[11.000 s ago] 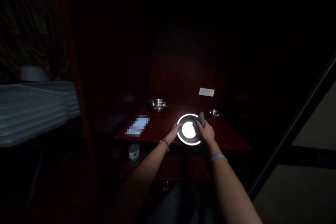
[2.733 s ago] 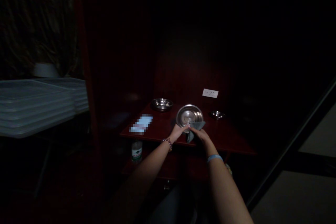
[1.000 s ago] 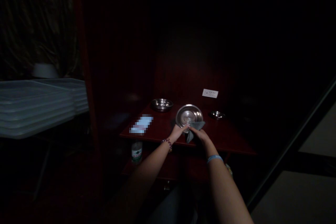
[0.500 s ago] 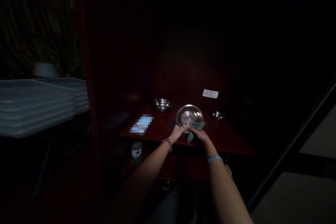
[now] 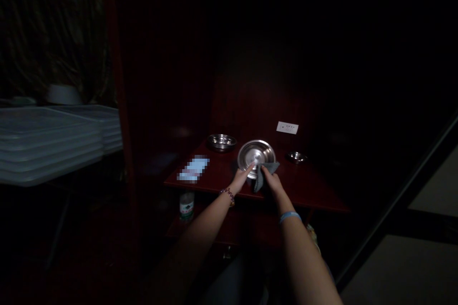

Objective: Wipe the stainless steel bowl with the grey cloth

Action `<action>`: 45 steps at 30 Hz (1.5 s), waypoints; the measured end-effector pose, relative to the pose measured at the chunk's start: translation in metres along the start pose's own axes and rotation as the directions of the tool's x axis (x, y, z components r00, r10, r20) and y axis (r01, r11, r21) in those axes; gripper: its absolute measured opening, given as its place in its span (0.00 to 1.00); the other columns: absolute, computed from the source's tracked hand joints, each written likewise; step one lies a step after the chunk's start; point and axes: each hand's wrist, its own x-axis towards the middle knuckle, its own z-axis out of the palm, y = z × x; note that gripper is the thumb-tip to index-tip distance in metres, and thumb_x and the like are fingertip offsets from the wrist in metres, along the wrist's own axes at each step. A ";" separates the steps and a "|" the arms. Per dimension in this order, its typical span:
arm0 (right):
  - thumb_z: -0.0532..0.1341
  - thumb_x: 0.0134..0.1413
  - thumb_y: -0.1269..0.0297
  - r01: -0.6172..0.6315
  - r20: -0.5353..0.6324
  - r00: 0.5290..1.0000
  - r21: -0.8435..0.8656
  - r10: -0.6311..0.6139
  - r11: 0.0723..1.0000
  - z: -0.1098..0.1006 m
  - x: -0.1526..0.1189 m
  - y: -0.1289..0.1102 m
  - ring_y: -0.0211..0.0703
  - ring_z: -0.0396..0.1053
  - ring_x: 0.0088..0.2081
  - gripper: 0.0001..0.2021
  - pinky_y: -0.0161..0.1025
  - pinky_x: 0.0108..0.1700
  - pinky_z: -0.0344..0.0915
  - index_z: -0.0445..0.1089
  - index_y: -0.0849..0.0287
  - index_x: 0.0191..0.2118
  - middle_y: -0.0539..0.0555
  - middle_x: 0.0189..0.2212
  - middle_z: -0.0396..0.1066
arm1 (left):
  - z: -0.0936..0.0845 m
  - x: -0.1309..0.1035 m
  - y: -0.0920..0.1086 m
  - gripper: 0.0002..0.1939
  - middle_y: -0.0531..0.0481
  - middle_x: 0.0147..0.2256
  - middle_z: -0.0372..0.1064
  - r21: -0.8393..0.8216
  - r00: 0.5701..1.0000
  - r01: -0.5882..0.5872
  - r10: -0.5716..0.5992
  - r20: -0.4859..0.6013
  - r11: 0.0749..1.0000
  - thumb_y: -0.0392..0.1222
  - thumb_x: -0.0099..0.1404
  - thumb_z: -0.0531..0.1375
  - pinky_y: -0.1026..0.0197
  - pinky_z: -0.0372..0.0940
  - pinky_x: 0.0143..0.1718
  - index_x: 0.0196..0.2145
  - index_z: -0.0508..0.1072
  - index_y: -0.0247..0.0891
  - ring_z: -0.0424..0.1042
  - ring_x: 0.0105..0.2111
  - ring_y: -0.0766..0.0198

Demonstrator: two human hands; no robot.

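Note:
A shiny metal bowl is tilted with its inside toward me, above the dark red desk. My left hand grips its lower left rim, with the thumb lying over the inside. In my right hand is a grey cloth, held closed against the bowl's lower right rim. Part of the cloth hangs below the rim. At the back left of the desk sits another metal bowl, and a smaller metal bowl rests at the right.
A blurred-out bright rectangle lies on the desk's left side. Below, a labelled bottle stands on a lower shelf. A white socket plate is on the back panel. Stacked translucent plastic containers are at far left.
The metal bowl has shifted slightly left and up. My hands have moved apart a little, and the cloth has shifted at the bowl's lower right rim.

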 end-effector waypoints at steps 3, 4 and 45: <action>0.58 0.59 0.47 0.001 -0.050 0.999 -0.088 -0.006 0.996 0.003 0.001 -0.003 0.51 0.74 0.52 0.27 0.38 0.52 0.68 0.76 0.68 0.50 0.64 0.47 0.77 | -0.002 0.002 0.000 0.24 0.39 0.52 0.75 -0.054 0.999 0.025 -0.027 -0.038 0.998 0.49 0.58 0.68 0.49 0.59 0.62 0.50 0.76 0.36 0.70 0.58 0.51; 0.58 0.59 0.47 0.006 -0.066 0.998 -0.120 -0.014 0.993 0.004 0.001 -0.004 0.51 0.73 0.53 0.27 0.38 0.53 0.67 0.76 0.68 0.50 0.65 0.48 0.76 | -0.002 0.002 0.000 0.24 0.39 0.53 0.74 -0.072 0.999 0.025 -0.028 -0.033 0.997 0.50 0.59 0.68 0.50 0.59 0.62 0.50 0.76 0.36 0.70 0.58 0.51; 0.61 0.57 0.49 -0.063 -0.174 0.984 -0.080 0.049 0.995 -0.006 -0.001 -0.007 0.56 0.76 0.48 0.24 0.41 0.49 0.71 0.78 0.66 0.48 0.64 0.40 0.79 | 0.002 -0.007 0.004 0.25 0.37 0.56 0.71 0.044 0.992 0.003 -0.008 0.124 0.999 0.46 0.58 0.68 0.48 0.56 0.64 0.51 0.75 0.35 0.66 0.60 0.47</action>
